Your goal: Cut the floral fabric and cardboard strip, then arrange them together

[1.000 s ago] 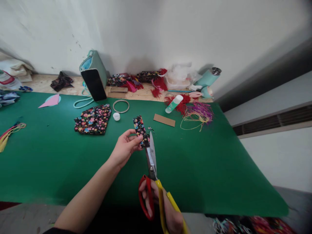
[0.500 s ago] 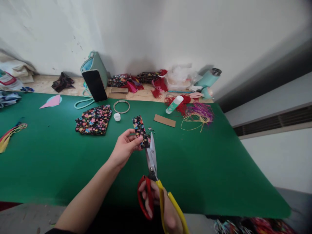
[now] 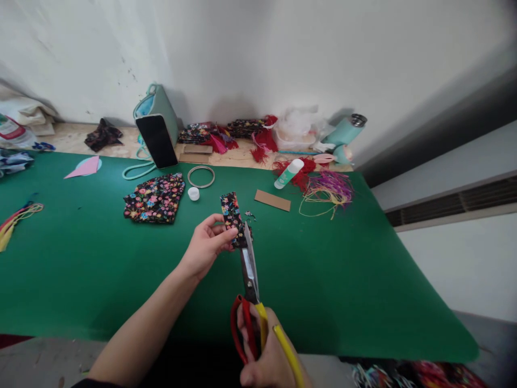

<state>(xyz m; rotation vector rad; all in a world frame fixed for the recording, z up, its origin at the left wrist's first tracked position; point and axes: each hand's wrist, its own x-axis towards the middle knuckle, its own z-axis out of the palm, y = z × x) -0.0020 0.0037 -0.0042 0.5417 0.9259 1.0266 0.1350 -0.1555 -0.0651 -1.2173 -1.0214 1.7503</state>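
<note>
Between thumb and fingers, my left hand (image 3: 210, 241) pinches a narrow black floral fabric strip (image 3: 231, 211) held above the mat. My right hand (image 3: 269, 347) is wrapped around the scissors (image 3: 249, 272), which have one red and one yellow handle. Their blades lie along the strip's lower right edge, nearly closed on it. Tiny fabric scraps (image 3: 249, 215) lie just right of the strip. A larger piece of black floral fabric (image 3: 155, 198) rests flat to the left, with a white cap (image 3: 194, 194) and a bangle-like ring (image 3: 201, 177) beside it.
A cardboard strip (image 3: 272, 200), a glue stick (image 3: 289, 173) and purple-yellow threads (image 3: 329, 189) lie right of centre on the green mat (image 3: 343, 269). Behind stand a phone (image 3: 156, 141) against a teal pouch (image 3: 167, 110), a plastic tub (image 3: 294, 139) and a teal bottle (image 3: 346, 129).
The scissor blades have closed from a wider gap onto the fabric strip's edge. My right hand's grip on the handles has drawn together; my left hand stays almost still.
</note>
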